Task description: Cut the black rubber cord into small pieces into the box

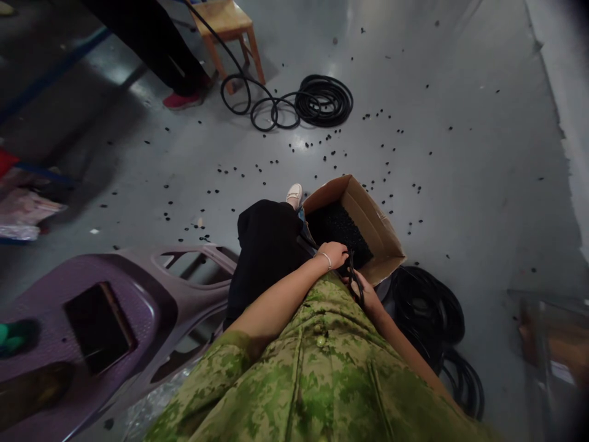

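Working black cord (352, 275) beside the near edge of an open carton (378, 222) of small black pieces (338, 228), the left hand (335, 253) seemingly pinches while the right hand (367, 291) curls around it, any next move needing fingertip control.

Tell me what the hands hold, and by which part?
Left hand and right hand hold black cord by bunched strands; whether near an end, I can't tell.

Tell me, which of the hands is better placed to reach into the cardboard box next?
Probably the left hand: it appears nearer the black pieces inside, while the right hand is by the black cord, nearer the body.
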Available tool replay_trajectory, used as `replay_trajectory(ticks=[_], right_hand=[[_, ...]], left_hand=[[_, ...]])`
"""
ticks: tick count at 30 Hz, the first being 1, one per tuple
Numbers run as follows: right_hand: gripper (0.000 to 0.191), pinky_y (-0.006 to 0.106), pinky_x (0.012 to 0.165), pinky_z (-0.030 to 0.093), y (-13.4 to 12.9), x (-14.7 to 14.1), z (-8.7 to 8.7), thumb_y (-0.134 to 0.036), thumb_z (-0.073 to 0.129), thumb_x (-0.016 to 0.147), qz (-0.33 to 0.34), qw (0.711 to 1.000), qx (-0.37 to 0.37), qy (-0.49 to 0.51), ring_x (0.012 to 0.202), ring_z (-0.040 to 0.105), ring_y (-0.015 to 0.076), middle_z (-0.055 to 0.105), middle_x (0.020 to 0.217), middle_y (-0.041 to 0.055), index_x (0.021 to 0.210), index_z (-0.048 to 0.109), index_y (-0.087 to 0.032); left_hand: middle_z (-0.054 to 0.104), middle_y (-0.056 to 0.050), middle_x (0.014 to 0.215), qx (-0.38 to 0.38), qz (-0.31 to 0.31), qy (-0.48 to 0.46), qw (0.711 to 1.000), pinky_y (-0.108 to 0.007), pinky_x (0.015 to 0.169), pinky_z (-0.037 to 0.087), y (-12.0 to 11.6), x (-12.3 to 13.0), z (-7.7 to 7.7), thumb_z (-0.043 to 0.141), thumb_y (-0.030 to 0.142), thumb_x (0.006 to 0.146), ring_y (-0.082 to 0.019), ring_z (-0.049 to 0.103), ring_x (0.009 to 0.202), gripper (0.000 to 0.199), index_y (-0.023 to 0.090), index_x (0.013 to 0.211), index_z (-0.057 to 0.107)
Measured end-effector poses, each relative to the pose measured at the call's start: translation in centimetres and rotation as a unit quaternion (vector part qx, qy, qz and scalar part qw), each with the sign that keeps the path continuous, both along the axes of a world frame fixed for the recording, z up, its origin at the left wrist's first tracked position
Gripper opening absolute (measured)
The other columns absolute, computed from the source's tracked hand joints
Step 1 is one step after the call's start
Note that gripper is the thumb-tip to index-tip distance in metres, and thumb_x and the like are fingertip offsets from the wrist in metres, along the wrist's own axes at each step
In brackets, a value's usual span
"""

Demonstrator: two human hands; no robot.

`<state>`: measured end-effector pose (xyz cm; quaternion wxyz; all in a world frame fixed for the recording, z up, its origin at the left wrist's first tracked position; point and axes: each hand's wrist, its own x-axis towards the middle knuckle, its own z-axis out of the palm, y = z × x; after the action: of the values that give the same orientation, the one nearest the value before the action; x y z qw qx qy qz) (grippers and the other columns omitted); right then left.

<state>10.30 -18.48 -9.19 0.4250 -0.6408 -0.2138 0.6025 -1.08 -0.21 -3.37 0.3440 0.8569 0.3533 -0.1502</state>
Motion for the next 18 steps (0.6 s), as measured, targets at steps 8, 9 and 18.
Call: replay_trajectory(ticks=[8,9,18], right_hand=[[0.057,0.039,0.087,0.050,1.5,0.4,2.5,-0.056,0.068,0.074,-0.028,0.990,-0.087,0.109,0.098,0.069,0.0279,0.076,0.101,0.0052,0.122,0.064,-0.026],[0.057,0.039,0.087,0.050,1.7,0.4,3.0,-0.054,0.071,0.072,-0.015,0.992,-0.088,0.088,0.099,0.068,0.0279,0.076,0.102,0.0045,0.121,0.064,-0.027],[0.068,0.030,0.069,0.045,3.0,-1.3,3.9,-0.022,0.055,0.047,-0.007,0.991,-0.137,-0.005,0.085,0.061,0.0237,0.070,0.089,0.0009,0.114,0.060,-0.023]], left_hand=[[0.074,-0.005,0.118,0.003,0.001,0.004,1.000,-0.031,0.093,0.052,0.0,0.0,0.2,0.048,0.035,0.096,-0.023,0.067,0.111,0.034,0.027,0.115,0.074],[0.074,-0.005,0.118,0.002,0.001,0.003,1.000,-0.031,0.093,0.052,0.0,0.0,0.1,0.048,0.035,0.096,-0.023,0.067,0.111,0.033,0.027,0.115,0.074],[0.074,-0.006,0.118,0.006,-0.007,-0.005,1.000,-0.033,0.093,0.051,-0.1,-0.1,0.2,0.047,0.035,0.096,-0.024,0.067,0.110,0.034,0.026,0.116,0.074]])
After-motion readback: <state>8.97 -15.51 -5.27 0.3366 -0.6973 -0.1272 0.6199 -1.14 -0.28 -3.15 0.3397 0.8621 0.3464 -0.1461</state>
